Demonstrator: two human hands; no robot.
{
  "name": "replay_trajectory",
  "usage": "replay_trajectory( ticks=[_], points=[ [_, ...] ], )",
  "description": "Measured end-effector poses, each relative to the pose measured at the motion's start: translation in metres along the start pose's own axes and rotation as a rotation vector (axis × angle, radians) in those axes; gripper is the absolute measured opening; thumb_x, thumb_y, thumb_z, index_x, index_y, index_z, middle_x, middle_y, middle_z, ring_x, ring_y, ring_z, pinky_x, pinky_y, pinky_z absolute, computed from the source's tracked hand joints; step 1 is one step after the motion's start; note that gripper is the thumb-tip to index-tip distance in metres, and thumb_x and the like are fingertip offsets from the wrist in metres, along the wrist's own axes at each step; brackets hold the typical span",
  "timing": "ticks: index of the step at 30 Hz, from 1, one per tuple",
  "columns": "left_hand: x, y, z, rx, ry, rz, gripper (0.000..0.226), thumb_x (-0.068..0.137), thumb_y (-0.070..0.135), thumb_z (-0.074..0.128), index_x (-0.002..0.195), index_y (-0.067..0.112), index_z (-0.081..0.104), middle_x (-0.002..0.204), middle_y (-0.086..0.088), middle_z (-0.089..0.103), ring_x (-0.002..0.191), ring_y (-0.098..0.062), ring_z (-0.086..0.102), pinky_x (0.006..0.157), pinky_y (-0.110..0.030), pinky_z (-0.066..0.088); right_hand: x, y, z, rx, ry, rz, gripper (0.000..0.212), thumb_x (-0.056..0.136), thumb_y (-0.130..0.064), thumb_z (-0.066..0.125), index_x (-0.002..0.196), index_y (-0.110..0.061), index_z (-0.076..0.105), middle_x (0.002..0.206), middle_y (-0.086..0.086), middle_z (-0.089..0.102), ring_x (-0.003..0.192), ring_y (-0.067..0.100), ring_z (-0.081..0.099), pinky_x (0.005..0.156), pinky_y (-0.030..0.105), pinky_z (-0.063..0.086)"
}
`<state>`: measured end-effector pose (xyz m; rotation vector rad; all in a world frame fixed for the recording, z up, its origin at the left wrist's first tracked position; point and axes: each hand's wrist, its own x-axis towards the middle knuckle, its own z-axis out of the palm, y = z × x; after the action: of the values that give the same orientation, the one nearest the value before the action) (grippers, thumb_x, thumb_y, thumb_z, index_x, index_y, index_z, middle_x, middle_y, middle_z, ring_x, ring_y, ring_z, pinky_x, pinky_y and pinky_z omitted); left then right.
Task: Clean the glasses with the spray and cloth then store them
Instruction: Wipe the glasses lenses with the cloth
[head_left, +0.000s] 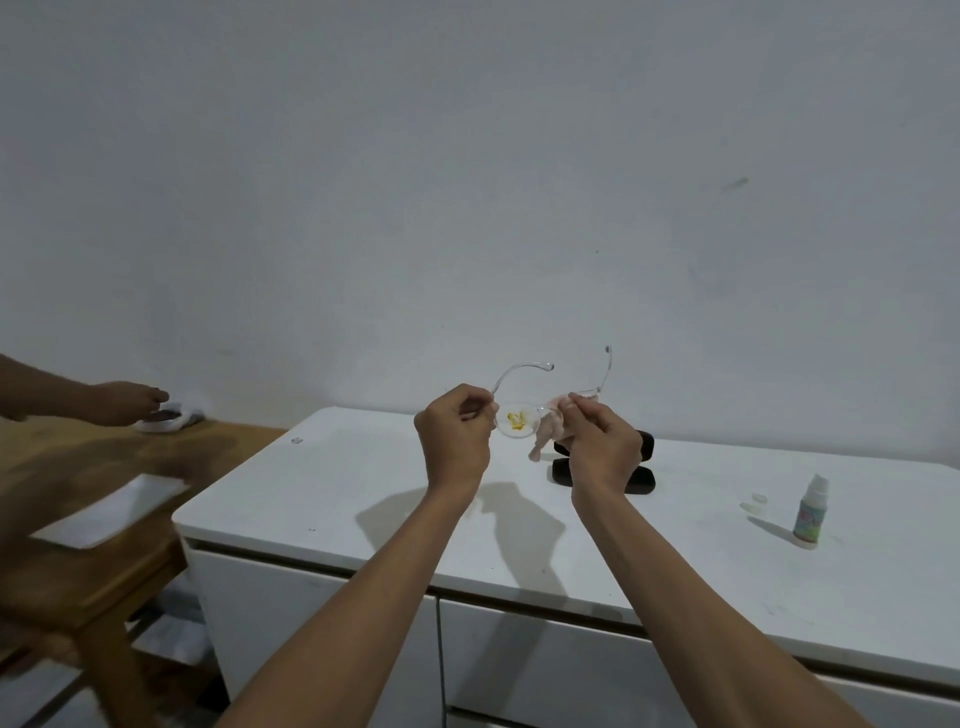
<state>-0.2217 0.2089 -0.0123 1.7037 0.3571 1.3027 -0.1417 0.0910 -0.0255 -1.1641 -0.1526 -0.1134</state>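
Note:
I hold clear-framed glasses (519, 422) in the air above the white cabinet top (363, 483), temples pointing away from me. Yellow smears show on the left lens. My left hand (457, 436) pinches the frame's left end. My right hand (602, 441) presses a pale pink cloth (545, 436) against the right lens, which the cloth hides. An open black glasses case (641, 470) lies on the cabinet just behind my right hand. A small spray bottle (810, 512) with a white cap stands upright at the right.
A small clear cap (759, 499) lies left of the spray bottle. A wooden table (78, 499) stands to the left with a white sheet (114, 512) on it. Another person's hand (124, 402) reaches toward a white dish (161, 420) there. A wall rises close behind the cabinet.

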Motion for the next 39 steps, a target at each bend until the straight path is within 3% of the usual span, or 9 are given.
replay_trajectory(
  ticks=[6,10,13,20,24,28,31,36,39],
  points=[
    [0.006,-0.008,-0.012,0.041,-0.032,-0.011,0.015,0.079,-0.006,0.077,0.077,0.009,0.076,0.065,-0.001,0.072,0.060,-0.018,0.071,0.070,-0.040,0.063,0.008,0.000,-0.018,-0.131,-0.268,0.073,0.003,0.085,-0.004,0.077,0.087,-0.004,0.079,0.074,0.013,0.077,0.068,0.030,0.074,0.076,0.049,0.062],
    [0.012,-0.015,-0.023,0.113,-0.113,0.006,0.021,0.079,-0.006,0.075,0.073,0.013,0.072,0.062,-0.003,0.071,0.057,-0.016,0.068,0.068,-0.042,0.063,0.007,-0.001,-0.033,-0.161,-0.394,0.088,0.002,0.084,0.000,0.079,0.084,0.002,0.077,0.074,0.020,0.074,0.071,0.033,0.072,0.065,0.040,0.064],
    [0.009,-0.018,-0.026,0.190,-0.172,0.087,0.015,0.082,-0.003,0.073,0.075,0.010,0.068,0.063,0.000,0.070,0.062,-0.018,0.069,0.067,-0.043,0.061,0.006,0.006,-0.034,-0.162,-0.306,0.049,0.005,0.084,-0.007,0.081,0.086,-0.003,0.080,0.089,0.023,0.076,0.080,0.032,0.074,0.067,0.043,0.064],
    [0.003,-0.012,-0.021,0.186,-0.165,0.183,0.012,0.085,0.000,0.070,0.077,0.007,0.064,0.065,-0.003,0.070,0.066,-0.020,0.070,0.065,-0.042,0.059,0.003,0.009,-0.003,-0.060,0.044,-0.074,0.007,0.087,-0.018,0.076,0.081,-0.021,0.073,0.080,0.002,0.076,0.078,0.022,0.075,0.074,0.040,0.061],
    [0.001,-0.004,-0.013,0.146,-0.129,0.205,0.012,0.085,0.000,0.071,0.077,0.007,0.064,0.065,-0.003,0.070,0.067,-0.018,0.071,0.067,-0.040,0.060,0.003,0.003,0.014,0.037,0.110,-0.078,0.016,0.087,-0.019,0.078,0.076,-0.029,0.070,0.086,-0.016,0.073,0.097,0.021,0.074,0.090,0.046,0.061],
    [0.004,-0.001,-0.006,0.113,-0.080,0.165,0.011,0.082,-0.002,0.072,0.076,0.006,0.067,0.065,-0.001,0.070,0.066,-0.015,0.070,0.068,-0.037,0.060,0.007,0.007,0.017,0.019,0.033,-0.024,0.014,0.085,-0.019,0.079,0.074,-0.024,0.071,0.091,-0.004,0.077,0.096,0.030,0.075,0.083,0.050,0.063],
    [0.005,-0.006,-0.005,0.096,-0.082,0.102,0.012,0.082,-0.003,0.073,0.076,0.005,0.068,0.067,-0.004,0.072,0.064,-0.016,0.071,0.067,-0.038,0.061,0.011,0.012,0.006,-0.032,-0.059,0.011,0.013,0.088,-0.011,0.076,0.078,-0.016,0.071,0.098,0.007,0.077,0.088,0.029,0.074,0.070,0.040,0.065],
    [0.006,-0.015,-0.010,0.103,-0.072,0.048,0.013,0.082,-0.004,0.074,0.076,0.005,0.068,0.063,-0.006,0.071,0.059,-0.014,0.069,0.065,-0.037,0.061,0.017,0.011,-0.013,-0.167,-0.256,0.066,0.018,0.084,-0.011,0.080,0.069,-0.020,0.075,0.087,0.006,0.077,0.075,0.029,0.071,0.075,0.058,0.059],
    [0.010,-0.020,-0.013,0.117,-0.077,0.043,0.015,0.082,-0.004,0.072,0.076,0.007,0.066,0.062,-0.003,0.070,0.059,-0.014,0.068,0.065,-0.037,0.061,0.015,0.006,-0.023,-0.247,-0.342,0.067,0.010,0.081,-0.016,0.083,0.073,-0.018,0.077,0.089,0.016,0.078,0.082,0.040,0.076,0.079,0.065,0.058]
  ],
)
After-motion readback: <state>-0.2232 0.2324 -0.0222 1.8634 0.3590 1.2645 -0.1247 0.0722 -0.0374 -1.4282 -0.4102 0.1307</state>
